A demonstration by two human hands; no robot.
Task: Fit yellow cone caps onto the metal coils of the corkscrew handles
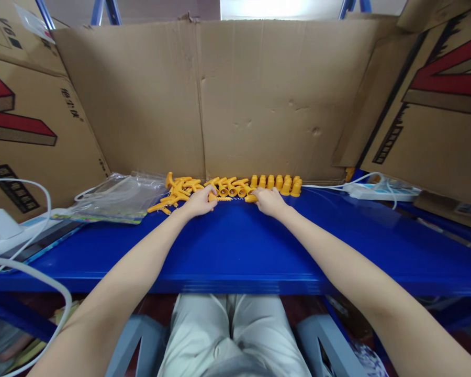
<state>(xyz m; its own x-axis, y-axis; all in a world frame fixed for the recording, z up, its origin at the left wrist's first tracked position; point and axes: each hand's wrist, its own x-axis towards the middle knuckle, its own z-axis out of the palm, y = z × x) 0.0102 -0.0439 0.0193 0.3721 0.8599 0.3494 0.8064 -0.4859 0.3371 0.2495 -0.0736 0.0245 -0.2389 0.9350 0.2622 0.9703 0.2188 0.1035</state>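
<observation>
My left hand [200, 202] is closed around a yellow T-shaped handle [223, 199] with a ribbed shaft, pointing right. A thin metal spiral [238, 199] runs from the shaft's end toward my right hand [270, 201]. That hand is closed on a small yellow plastic piece [251, 199], mostly covered by its fingers. Whether the spiral enters this piece I cannot tell. Behind both hands lie several yellow cup-shaped pieces [232, 192], open ends toward me. A heap of yellow T-shaped handles [176, 192] sits left of my left hand.
Yellow caps [286, 185] stand in rows at the back right of the blue table [235, 241]. Clear plastic bags [118, 196] and a tablet-like device [43, 243] are at left. A white power strip [380, 192] lies at right. Cardboard [267, 99] walls the back.
</observation>
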